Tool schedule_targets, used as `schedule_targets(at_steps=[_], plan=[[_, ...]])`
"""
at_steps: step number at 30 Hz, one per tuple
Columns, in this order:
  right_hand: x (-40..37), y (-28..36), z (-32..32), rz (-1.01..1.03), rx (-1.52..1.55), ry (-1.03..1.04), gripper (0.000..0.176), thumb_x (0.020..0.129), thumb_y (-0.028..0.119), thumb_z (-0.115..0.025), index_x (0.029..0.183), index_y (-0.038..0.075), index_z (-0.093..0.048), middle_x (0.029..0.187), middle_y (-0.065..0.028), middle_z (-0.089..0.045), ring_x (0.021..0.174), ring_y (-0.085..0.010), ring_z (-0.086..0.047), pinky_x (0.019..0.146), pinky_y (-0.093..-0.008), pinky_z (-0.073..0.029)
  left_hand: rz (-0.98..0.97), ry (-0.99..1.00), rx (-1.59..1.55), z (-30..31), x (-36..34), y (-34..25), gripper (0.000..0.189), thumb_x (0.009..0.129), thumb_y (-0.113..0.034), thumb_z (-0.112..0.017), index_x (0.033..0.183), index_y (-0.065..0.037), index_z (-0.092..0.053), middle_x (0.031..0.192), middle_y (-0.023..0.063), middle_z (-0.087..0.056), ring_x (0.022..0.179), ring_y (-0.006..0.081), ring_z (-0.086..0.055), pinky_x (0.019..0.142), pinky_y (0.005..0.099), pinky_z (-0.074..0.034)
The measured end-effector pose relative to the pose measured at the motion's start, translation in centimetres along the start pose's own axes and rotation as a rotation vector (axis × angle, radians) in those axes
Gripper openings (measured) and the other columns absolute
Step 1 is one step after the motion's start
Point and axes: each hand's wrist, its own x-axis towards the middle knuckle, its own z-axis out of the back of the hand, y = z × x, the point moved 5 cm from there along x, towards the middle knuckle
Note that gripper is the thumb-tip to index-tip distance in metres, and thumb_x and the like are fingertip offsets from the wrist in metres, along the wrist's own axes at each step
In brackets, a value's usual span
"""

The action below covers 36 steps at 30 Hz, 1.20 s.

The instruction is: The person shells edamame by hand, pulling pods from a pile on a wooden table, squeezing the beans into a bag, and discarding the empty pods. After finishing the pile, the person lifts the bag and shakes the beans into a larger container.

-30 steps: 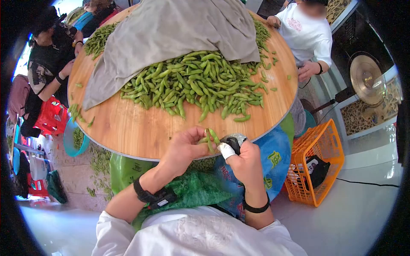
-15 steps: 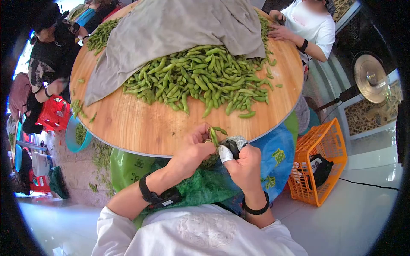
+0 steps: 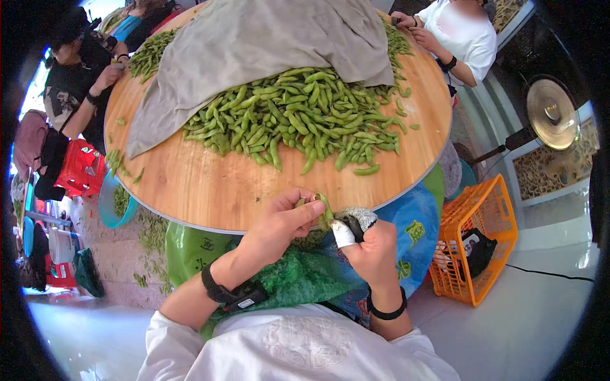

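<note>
My left hand (image 3: 286, 219) is closed in a pinch on a green edamame pod (image 3: 326, 209) just in front of the table's near edge. The wrapped thumb of my right hand (image 3: 372, 244) meets the pod's lower end, and that hand is also closed on it. White wrapping covers the right thumb; grey speckled and dark material (image 3: 357, 219) shows around its fingers, and I cannot make out what it is. Beyond my hands, a large heap of edamame pods (image 3: 286, 117) lies on the round wooden table (image 3: 197, 178), partly under a grey cloth (image 3: 273, 38).
Green netting (image 3: 292, 276) and a blue plastic bag (image 3: 406, 222) lie below the table edge. At right stand an orange crate (image 3: 473, 241) and a fan (image 3: 551, 113). A turquoise basin (image 3: 114, 216) is at left. Co-workers sit at both far sides.
Both my hands have shifted slightly right, and the pod between them now tilts with its lower end toward my right thumb. The co-workers' hands have moved too.
</note>
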Motion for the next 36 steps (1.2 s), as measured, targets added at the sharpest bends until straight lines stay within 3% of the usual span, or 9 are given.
schedule_targets(at_steps=[16,21,23,26,29,31,33,35,36], plan=[[0.6,-0.7,-0.4,-0.021,0.153,-0.011,0.011,0.074,0.005,-0.062,0.083,0.000,-0.061,0.063,-0.0074,-0.058,0.051,-0.0164,-0.055,0.050,-0.0278,-0.044,-0.029,0.197,-0.194,-0.8,0.4,0.2,0.012,0.085,-0.011,-0.059,0.095,-0.006,-0.055,0.072,-0.0036,-0.049,0.051,0.0044,-0.033,0.046,0.0185,-0.025],[0.2,-2.6,-1.7,-0.576,1.152,0.263,0.007,0.076,0.004,-0.060,0.082,-0.001,-0.060,0.069,0.0022,-0.058,0.055,-0.0109,-0.052,0.051,-0.0241,-0.042,0.103,0.372,-0.336,-1.0,0.7,0.8,0.010,0.084,-0.011,-0.059,0.092,-0.007,-0.055,0.075,-0.0033,-0.049,0.052,0.0038,-0.033,0.046,0.0178,-0.026],[0.4,-2.6,-1.4,-0.441,0.825,0.168,0.008,0.076,0.004,-0.061,0.082,-0.001,-0.061,0.068,0.0019,-0.058,0.055,-0.0112,-0.053,0.052,-0.0245,-0.042,0.168,0.433,-0.384,-1.4,0.7,0.9,0.009,0.084,-0.011,-0.060,0.091,-0.007,-0.055,0.076,-0.0030,-0.050,0.052,0.0038,-0.033,0.047,0.0172,-0.027],[0.5,-1.3,-0.5,-0.203,0.310,0.033,0.009,0.074,0.004,-0.062,0.082,0.000,-0.061,0.067,0.0019,-0.058,0.056,-0.0107,-0.053,0.052,-0.0248,-0.043,0.070,0.205,-0.170,-1.3,0.7,0.5,0.010,0.082,-0.011,-0.062,0.089,-0.007,-0.056,0.073,-0.0040,-0.050,0.053,0.0030,-0.037,0.048,0.0162,-0.030],[0.2,-0.5,-0.2,-0.125,0.089,-0.027,0.009,0.071,0.005,-0.063,0.080,0.001,-0.062,0.065,0.0015,-0.058,0.056,-0.0092,-0.053,0.052,-0.0243,-0.042,-0.091,0.018,0.338,-0.9,0.7,-0.7,0.015,0.080,-0.012,-0.066,0.090,-0.006,-0.057,0.072,-0.0044,-0.053,0.056,0.0027,-0.044,0.049,0.0166,-0.035],[-0.3,-1.8,-0.3,-0.392,0.473,-0.073,0.011,0.069,0.002,-0.060,0.080,0.000,-0.062,0.065,0.0006,-0.058,0.056,-0.0101,-0.054,0.052,-0.0235,-0.042,-0.105,0.092,0.346,-1.0,0.5,-0.8,0.019,0.079,-0.012,-0.067,0.094,-0.006,-0.058,0.076,-0.0032,-0.057,0.060,0.0026,-0.049,0.050,0.0175,-0.038],[-0.3,-2.8,-0.4,-0.442,0.498,0.001,0.014,0.072,0.000,-0.051,0.081,0.000,-0.060,0.059,-0.0011,-0.054,0.047,-0.0114,-0.049,0.044,-0.0229,-0.037,-0.061,0.091,0.283,-0.8,0.5,-0.4,0.019,0.080,-0.012,-0.067,0.096,-0.006,-0.059,0.077,-0.0026,-0.058,0.060,0.0029,-0.049,0.051,0.0175,-0.039],[-0.6,-3.5,-1.5,-0.594,1.134,0.032,0.019,0.072,0.000,-0.041,0.082,0.000,-0.057,0.054,-0.0007,-0.047,0.041,-0.0083,-0.038,0.037,-0.0218,-0.029,-0.022,0.092,0.219,-0.5,0.7,0.1,0.019,0.080,-0.013,-0.066,0.097,-0.005,-0.060,0.077,-0.0020,-0.059,0.061,0.0033,-0.050,0.052,0.0175,-0.040],[-0.4,-3.3,-1.8,-0.643,1.166,0.007,0.020,0.074,0.002,-0.035,0.081,0.001,-0.054,0.051,0.0004,-0.040,0.038,-0.0062,-0.029,0.034,-0.0218,-0.021,0.000,0.117,0.089,-0.4,1.0,0.7,0.018,0.081,-0.013,-0.065,0.096,-0.006,-0.060,0.077,-0.0021,-0.059,0.061,0.0033,-0.050,0.052,0.0172,-0.040]])
